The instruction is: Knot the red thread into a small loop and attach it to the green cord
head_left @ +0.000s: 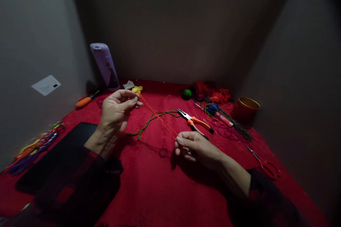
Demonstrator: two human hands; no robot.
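An orange thread (160, 118), looking doubled, runs taut on a slant between my two hands above the red cloth. My left hand (117, 110) is raised and pinches its upper end between thumb and fingertips. Lower and to the right, my right hand (195, 147) pinches the other end, fingers curled. Beneath the thread lies a green cord (149, 120), its end knotted. Pliers (194, 121) with orange and black handles rest just beyond my right hand, their tips touching the cord. A small dark ring (163, 153) lies on the cloth left of my right hand.
A purple bottle (106, 65) stands at the back left, near an orange-handled tool (84, 102). Coloured threads (39, 149) and a dark flat tray-like object (66, 152) lie left. Red yarn (218, 94), a red cup (245, 108) and scissors (262, 163) are on the right.
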